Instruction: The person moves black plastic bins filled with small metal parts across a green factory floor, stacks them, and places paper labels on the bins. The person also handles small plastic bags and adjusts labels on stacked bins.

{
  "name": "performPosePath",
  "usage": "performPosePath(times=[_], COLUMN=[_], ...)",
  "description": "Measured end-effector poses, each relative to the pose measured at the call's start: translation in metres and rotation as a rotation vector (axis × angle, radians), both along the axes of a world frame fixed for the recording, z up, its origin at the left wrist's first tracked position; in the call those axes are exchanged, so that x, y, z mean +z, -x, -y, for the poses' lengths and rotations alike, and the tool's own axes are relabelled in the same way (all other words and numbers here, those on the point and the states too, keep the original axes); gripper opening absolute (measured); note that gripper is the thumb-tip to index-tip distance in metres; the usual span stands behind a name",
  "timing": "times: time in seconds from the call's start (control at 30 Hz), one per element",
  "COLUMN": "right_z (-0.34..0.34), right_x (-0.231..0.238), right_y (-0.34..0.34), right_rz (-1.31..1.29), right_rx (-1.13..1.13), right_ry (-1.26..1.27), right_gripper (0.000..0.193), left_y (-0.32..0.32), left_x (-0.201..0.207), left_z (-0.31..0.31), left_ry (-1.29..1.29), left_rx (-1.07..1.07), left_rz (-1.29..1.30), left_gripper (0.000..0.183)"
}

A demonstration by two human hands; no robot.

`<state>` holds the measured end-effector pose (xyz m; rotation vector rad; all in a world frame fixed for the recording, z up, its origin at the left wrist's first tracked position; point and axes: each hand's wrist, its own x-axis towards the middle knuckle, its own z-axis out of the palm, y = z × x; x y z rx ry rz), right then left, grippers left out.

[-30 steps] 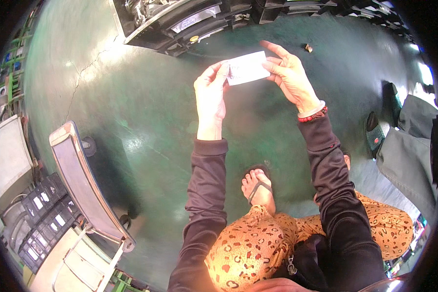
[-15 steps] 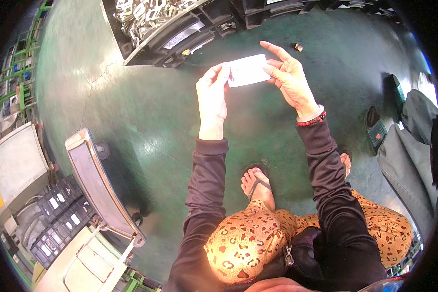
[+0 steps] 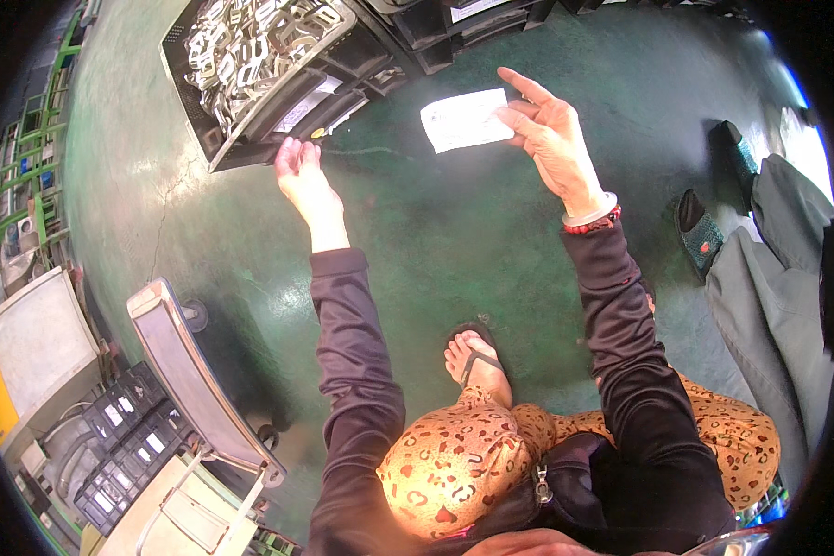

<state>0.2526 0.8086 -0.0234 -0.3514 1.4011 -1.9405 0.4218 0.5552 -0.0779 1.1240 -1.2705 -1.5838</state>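
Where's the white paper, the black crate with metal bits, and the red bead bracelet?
White paper [image 3: 465, 120]: head view, middle of its face.
Black crate [image 3: 350, 70]: head view, its outer wall.
Red bead bracelet [image 3: 599, 223]: head view, beads at the right wrist.

Dark jacket [image 3: 653, 408] led the look, smooth sleeves [image 3: 357, 352] finished in banded cuffs [image 3: 338, 262], pale bangle [image 3: 595, 216] and red beads [image 3: 607, 221] flashed just past the jacket's right cuff, spotted orange trousers [image 3: 454, 463] blazed beside the jacket, dark thong sandal [image 3: 477, 328] showed beyond it

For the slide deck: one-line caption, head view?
Right hand holds a white slip; left hand near a black crate of metal parts.
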Motion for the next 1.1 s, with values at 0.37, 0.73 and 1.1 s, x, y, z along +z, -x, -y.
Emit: performPosePath(times=[0.37,0.73,1.1], right_z=[-0.008,-0.018,-0.028], right_x=[-0.002,-0.012,-0.013], right_y=[0.009,0.018,0.029], right_rz=[-0.012,0.012,0.022], right_rx=[-0.054,-0.118,-0.124], right_ry=[-0.015,-0.02,0.006], right_gripper=[0.062,0.063,0.063], left_y=[0.03,0.069,0.062], left_x=[0.007,0.001,-0.001], left_z=[-0.022,-0.017,-0.011], left_ry=[0.673,0.486,0.306], left_rx=[0.057,0.414,0.452], left_rz=[0.99,0.266,0.066], left_gripper=[0.044,0.032,0.044])
